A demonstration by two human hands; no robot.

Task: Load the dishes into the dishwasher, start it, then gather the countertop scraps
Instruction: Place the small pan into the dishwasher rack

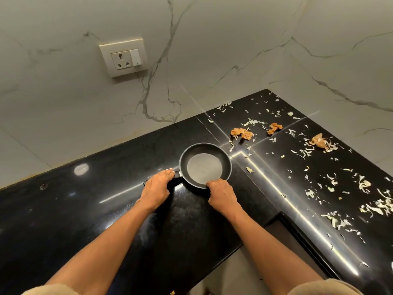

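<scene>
Small black frying pan (205,166) is set on the black countertop (63,209) near the corner, its handle gripped by the left hand (157,188), its near rim pinched by the right hand (221,194), with vegetable scraps (319,177) scattered to the right.

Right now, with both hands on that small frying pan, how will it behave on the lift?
Probably rigid: the frying pan looks like one dark metal piece. Likely light for its size, being small and empty. It may tip toward the bowl if lifted by the handle alone; the left hand grips the handle while the right hand holds the near rim, which should steady it over the glossy countertop.
</scene>
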